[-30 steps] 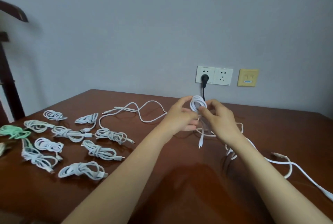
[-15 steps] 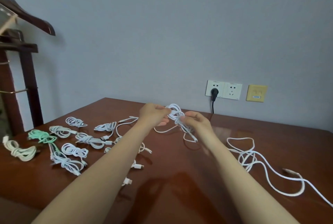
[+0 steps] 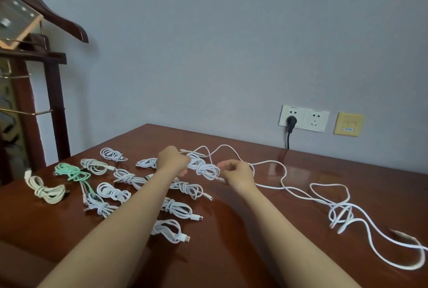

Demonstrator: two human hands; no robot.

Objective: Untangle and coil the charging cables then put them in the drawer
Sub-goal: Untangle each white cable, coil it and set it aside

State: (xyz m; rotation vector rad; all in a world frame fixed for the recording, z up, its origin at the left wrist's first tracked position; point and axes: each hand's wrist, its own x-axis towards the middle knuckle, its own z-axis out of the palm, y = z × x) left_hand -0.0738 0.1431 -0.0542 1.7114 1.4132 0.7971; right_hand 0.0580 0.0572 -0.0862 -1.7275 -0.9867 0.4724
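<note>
A: You're clenching your left hand [image 3: 172, 160] around one end of the white bundle [image 3: 205, 167]. That's making sense to me, because the fist is pinning the loops so they aren't springing apart.

B: Your right hand [image 3: 238, 173] is curling in at the other end. Its fingertips [image 3: 225, 167] seem to be pinching the loose tail by the connector, though the blur is making that hard to swear to. You're probably tightening or tucking the last wrap.

A: You're holding it low over the table [image 3: 231, 253], just beside the finished coils [image 3: 185, 189]. I'm guessing you're lining it up to join them.

B: The bundle itself is looking lumpy, with several loops cinched at the middle and the ends fanning out. It's thin and limp, so it's likely sagging wherever you aren't gripping it.

A: You're leaving the loose cables [image 3: 342, 213] sprawling on your right, well apart from the coils. One strand is running back past your right hand.

B: I'd say you're partway through. The tangle is waiting, and no drawer is showing anywhere.
</note>
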